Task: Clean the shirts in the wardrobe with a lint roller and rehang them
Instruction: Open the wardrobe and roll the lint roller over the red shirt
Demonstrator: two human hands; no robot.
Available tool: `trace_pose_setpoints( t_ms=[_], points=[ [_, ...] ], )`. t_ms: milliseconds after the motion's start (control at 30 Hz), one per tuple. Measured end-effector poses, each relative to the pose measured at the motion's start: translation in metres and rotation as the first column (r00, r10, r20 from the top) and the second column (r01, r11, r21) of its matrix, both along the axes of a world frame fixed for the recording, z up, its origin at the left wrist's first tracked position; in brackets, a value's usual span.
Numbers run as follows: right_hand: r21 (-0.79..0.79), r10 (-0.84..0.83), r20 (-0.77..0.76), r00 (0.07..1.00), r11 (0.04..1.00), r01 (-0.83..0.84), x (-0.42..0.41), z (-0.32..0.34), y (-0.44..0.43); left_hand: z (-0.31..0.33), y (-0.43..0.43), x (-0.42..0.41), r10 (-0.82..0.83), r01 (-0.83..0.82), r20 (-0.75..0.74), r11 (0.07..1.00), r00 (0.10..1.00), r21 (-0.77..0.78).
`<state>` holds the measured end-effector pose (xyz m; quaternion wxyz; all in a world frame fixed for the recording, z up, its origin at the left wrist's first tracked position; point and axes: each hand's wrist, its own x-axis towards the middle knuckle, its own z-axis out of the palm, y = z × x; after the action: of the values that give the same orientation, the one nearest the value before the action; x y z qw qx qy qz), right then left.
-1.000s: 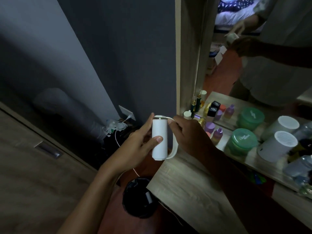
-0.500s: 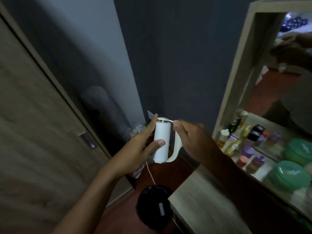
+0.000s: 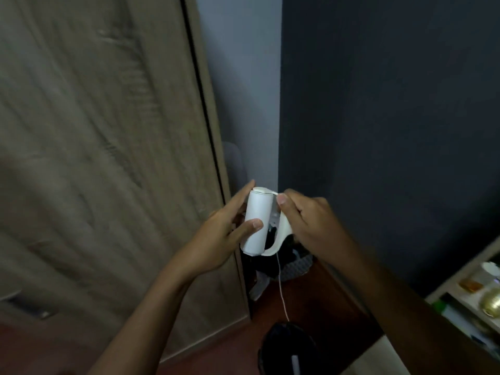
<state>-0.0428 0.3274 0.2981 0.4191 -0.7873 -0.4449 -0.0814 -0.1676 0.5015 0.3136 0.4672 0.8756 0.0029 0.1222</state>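
Note:
I hold a white lint roller [image 3: 259,216] upright in front of me with both hands. My left hand [image 3: 220,234] wraps the white roll, thumb across its front. My right hand [image 3: 308,226] grips the curved white handle on the roll's right side, thumb near its top. The wood-grain wardrobe door [image 3: 94,158] stands shut on the left, with a recessed dark handle [image 3: 29,307] low at the left edge. No shirts are in view.
A dark wall [image 3: 392,117] fills the right. A black round bin [image 3: 286,347] sits on the red floor below my hands, with a thin white cable [image 3: 281,288] hanging above it. A shelf with small bottles [image 3: 481,290] shows at the right edge.
My view has swung left, away from the dresser and mirror, so the wardrobe door fills the left. Both hands have kept the same hold on the lint roller.

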Motion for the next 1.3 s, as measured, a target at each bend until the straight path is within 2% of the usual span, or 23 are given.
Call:
trace_pose_setpoints(
  t_ms=[100,167,233,367,433,533,667,833,1100,1300],
  points=[
    [-0.113,0.057,-0.199,0.978,0.990,-0.081,0.000,-0.005,0.047,-0.004,0.052,0.002,0.044,-0.044,-0.009,0.999,0.999,0.010],
    [-0.132,0.060,-0.357,0.932,0.985,-0.114,-0.003,-0.018,0.071,-0.010,0.079,0.006,0.086,-0.085,-0.011,0.996,0.996,0.031],
    [-0.107,0.016,-0.452,0.892,0.992,-0.072,-0.006,-0.034,0.090,-0.017,0.097,0.011,0.101,-0.100,-0.024,0.994,0.995,0.048],
    [-0.124,-0.151,-0.484,0.862,0.987,0.103,-0.007,-0.067,0.115,-0.045,0.122,0.020,0.179,-0.179,-0.014,0.983,0.984,-0.034],
    [-0.142,-0.205,-0.571,0.795,0.978,0.149,-0.004,-0.080,0.118,-0.070,0.130,0.026,0.286,-0.286,-0.001,0.958,0.958,0.004],
    [-0.203,-0.270,-0.654,0.706,0.962,0.180,0.002,-0.097,0.116,-0.118,0.139,0.040,0.434,-0.415,-0.159,0.899,0.887,0.138],
    [-0.180,-0.263,-0.759,0.595,0.964,0.196,0.010,-0.117,0.112,-0.178,0.142,0.060,0.499,-0.401,-0.304,0.854,0.811,0.332],
    [-0.174,-0.251,-0.810,0.530,0.966,0.192,0.019,-0.119,0.110,-0.216,0.135,0.083,0.602,-0.380,-0.324,0.751,0.729,0.540],
    [-0.137,-0.152,-0.855,0.496,0.988,0.067,0.033,-0.125,0.108,-0.216,0.136,0.099,0.696,-0.440,-0.272,0.659,0.665,0.610],
    [-0.102,-0.093,-0.874,0.477,0.995,0.006,0.033,-0.128,0.117,-0.213,0.134,0.102,0.742,-0.437,-0.318,0.625,0.590,0.647]
  ],
)
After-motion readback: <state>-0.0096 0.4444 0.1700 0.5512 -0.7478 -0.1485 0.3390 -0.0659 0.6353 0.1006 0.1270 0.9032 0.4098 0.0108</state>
